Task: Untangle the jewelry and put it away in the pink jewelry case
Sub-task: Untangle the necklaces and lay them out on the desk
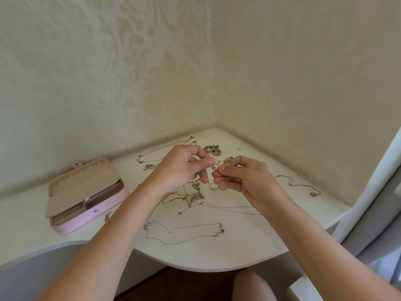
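Taking the spot where the fingertips meet as the dial's centre, the pink jewelry case (104, 210) lies well out at about eight o'clock with its lid open; whether anything is in it I cannot tell. The left hand (182, 168), its forearm lying along seven o'clock, has curled fingers, and its thumb and forefinger pinch one end of a small knot of jewelry (223, 163) held just above the white corner shelf (238, 248). The right hand (245, 177), forearm along five o'clock, is likewise curled and pinches a small silver piece of the same knot. At six to seven o'clock a gold chain (171, 197) and a silver pendant (195, 196) lie overlapping. Two rings (217, 187) sit just under the fingers, and a thin chain (299, 185) trails at three o'clock. The likely trouble is that drawing the two pinches apart too hard would tighten the knot or snap a fine link. A dropped piece could also fall among the chains beneath and tangle afresh.
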